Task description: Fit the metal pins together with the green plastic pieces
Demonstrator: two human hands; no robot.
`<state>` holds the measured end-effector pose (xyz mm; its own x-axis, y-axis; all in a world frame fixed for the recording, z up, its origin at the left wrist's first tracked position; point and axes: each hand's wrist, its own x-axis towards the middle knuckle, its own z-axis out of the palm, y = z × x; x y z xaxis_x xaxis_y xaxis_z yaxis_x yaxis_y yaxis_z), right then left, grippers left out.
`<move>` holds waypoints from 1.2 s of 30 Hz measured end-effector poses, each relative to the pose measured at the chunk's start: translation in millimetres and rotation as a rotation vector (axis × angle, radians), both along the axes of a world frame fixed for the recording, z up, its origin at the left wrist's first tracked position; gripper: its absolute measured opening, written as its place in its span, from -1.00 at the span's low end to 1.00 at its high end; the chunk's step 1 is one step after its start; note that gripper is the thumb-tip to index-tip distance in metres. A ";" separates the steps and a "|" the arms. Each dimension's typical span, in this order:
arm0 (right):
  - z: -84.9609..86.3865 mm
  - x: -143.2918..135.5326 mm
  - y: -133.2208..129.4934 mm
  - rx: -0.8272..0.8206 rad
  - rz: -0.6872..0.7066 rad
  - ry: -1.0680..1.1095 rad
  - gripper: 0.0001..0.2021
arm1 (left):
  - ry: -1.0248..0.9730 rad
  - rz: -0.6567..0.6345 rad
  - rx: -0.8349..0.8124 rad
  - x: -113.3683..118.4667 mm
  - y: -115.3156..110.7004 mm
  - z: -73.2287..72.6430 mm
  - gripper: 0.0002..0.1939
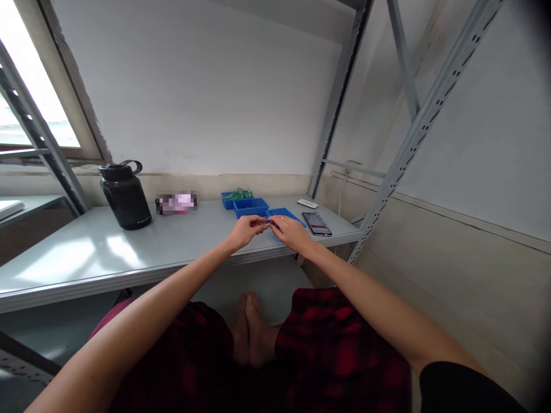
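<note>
My left hand (pixel 247 230) and my right hand (pixel 289 232) meet over the front edge of the shelf, fingertips pinched together. Between them is a small piece (pixel 268 223), pale or bluish, too tiny to name. Just behind my right hand lies a blue tray (pixel 286 213), partly covered by that hand. A second blue tray (pixel 251 207) sits behind my left hand. Farther back, another blue tray (pixel 228 201) holds a heap of green pieces (pixel 240 194), whose kind I cannot make out.
A large black water bottle (pixel 126 198) stands at the left on the grey metal shelf (pixel 185 238). Near it lies a blurred pinkish object (pixel 176 203). To the right are a phone (pixel 317 223) and a flat white object (pixel 307 203). A slotted metal post (pixel 413 137) rises at the right.
</note>
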<state>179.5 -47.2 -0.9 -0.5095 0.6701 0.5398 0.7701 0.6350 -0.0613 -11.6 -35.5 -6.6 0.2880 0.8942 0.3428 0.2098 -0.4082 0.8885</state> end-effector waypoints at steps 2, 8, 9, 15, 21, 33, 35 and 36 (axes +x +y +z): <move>0.3 -0.5 -0.1 0.008 -0.007 -0.048 -0.76 | -0.020 0.017 -0.004 -0.4 0.3 -0.4 -0.71; 3.2 3.3 0.7 0.022 -0.018 -0.101 -0.77 | -0.060 0.057 -0.007 -3.8 2.4 2.6 -0.66; 3.6 4.7 1.4 0.030 -0.020 -0.095 -0.76 | -0.055 0.059 -0.004 -4.2 2.7 2.9 -0.66; 6.5 11.1 3.5 0.038 -0.032 -0.022 -0.75 | -0.017 0.048 -0.020 -4.7 1.8 5.1 -0.70; 8.0 12.6 3.2 0.045 -0.044 -0.019 -0.74 | -0.015 0.069 -0.023 -4.1 0.5 7.7 -0.68; 11.6 15.8 1.6 0.013 -0.075 0.016 -0.73 | -0.042 0.119 -0.061 -6.0 1.6 6.8 -0.75; 9.6 13.2 1.4 0.007 -0.052 0.030 -0.74 | -0.053 0.114 -0.067 -5.5 0.6 7.3 -0.76; 8.5 11.5 1.0 0.003 -0.044 0.039 -0.74 | -0.061 0.111 -0.072 -5.3 0.1 7.5 -0.76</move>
<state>191.0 -46.2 7.6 -0.4582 0.6895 0.5609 0.7941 0.6010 -0.0900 -16.8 -35.3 0.9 0.1670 0.9421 0.2908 0.1946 -0.3206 0.9270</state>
